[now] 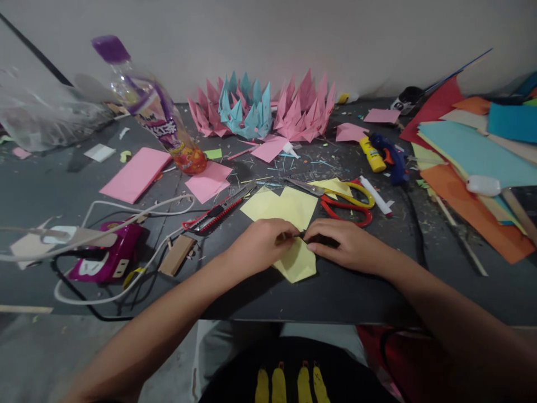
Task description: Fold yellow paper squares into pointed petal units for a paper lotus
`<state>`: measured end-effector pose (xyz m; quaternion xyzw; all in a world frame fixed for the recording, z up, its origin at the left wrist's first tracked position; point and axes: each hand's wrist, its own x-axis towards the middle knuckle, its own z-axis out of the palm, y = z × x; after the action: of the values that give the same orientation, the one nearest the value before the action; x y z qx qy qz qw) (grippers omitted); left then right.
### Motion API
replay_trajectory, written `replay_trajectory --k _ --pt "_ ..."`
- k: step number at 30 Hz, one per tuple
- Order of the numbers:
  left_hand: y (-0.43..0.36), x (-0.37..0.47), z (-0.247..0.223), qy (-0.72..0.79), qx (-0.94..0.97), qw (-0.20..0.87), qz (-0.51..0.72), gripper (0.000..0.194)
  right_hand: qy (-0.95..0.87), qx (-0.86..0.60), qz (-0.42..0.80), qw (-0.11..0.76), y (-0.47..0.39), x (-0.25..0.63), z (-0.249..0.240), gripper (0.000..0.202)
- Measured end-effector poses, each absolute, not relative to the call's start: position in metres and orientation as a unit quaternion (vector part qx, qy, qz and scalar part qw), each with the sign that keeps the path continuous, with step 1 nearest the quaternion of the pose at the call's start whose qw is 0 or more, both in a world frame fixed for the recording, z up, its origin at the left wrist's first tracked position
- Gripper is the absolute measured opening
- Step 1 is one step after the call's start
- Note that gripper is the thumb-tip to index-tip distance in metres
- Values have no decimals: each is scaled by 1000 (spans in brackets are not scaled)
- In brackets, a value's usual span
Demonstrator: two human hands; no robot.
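Note:
Near the table's front edge, my left hand (268, 242) is closed in a pinch at the upper part of a yellow paper piece (298, 263). My right hand (346, 243) pinches the same area from the right, its fingertips almost meeting those of the left. A small dark gap or object between the fingertips is too small to make out. Just beyond the hands lie other yellow sheets (289, 204). Scissors with red and yellow handles (350, 214) rest beyond my right hand, and a red utility knife (220, 212) lies beyond my left.
Pink and blue folded-paper crowns (247, 115) stand by the wall. A bottle (161, 123) leans at back left, above a magenta power strip (113, 252) with looping cables. Coloured sheets (474, 151), a glue stick (372, 155) and a glue gun (392, 159) lie right.

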<state>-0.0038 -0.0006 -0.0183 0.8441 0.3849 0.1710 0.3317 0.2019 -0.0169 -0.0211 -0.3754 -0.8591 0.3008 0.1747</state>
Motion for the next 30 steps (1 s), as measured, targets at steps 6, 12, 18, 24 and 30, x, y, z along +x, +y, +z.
replay_trajectory --k 6,12,18,24,30 --pt "0 -5 -17 443 770 408 213 6 -819 -452 283 212 -17 199 -26 14" --pt "-1 -4 -20 449 802 359 162 9 -827 -442 251 242 -10 198 -35 11" --pt "4 -3 -22 426 851 280 130 8 -850 -395 244 248 -5 200 -39 12" --pt "12 -3 -26 379 888 236 110 10 -868 -371 241 226 -4 205 -39 15" --pt "16 -4 -26 335 906 237 102 11 -888 -347 228 196 -4 211 -34 20"
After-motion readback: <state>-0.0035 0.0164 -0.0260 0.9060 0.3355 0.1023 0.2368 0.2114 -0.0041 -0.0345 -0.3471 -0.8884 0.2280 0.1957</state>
